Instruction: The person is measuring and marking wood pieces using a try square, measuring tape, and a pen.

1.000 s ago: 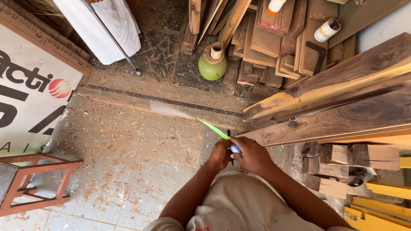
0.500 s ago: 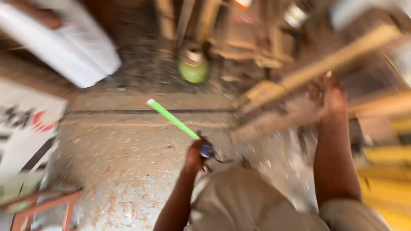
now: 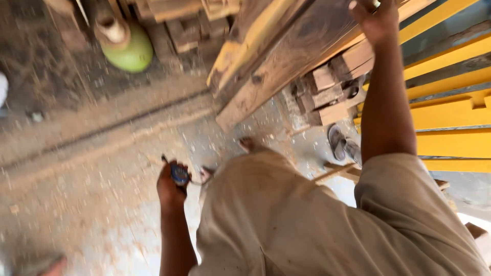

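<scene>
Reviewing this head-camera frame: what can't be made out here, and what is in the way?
- Right hand: fingertips cut off by the top edge; whether it grips the wooden plank is unclear.
- Left hand: closed around a blue tape measure; the fingers hide most of its case.
- Green jug: upper part cut by the top edge and blurred.
- Sandals: partly hidden behind the right arm.

Our left hand [image 3: 171, 186] holds the tape measure [image 3: 179, 174] low over the floor [image 3: 92, 204], left of our body. Our right hand [image 3: 377, 20] rests up on the stacked planks [image 3: 286, 56] ahead and to the right. A round jug [image 3: 128, 43] stands on the floor left of them, and sandals [image 3: 342, 144] lie beneath them.
</scene>
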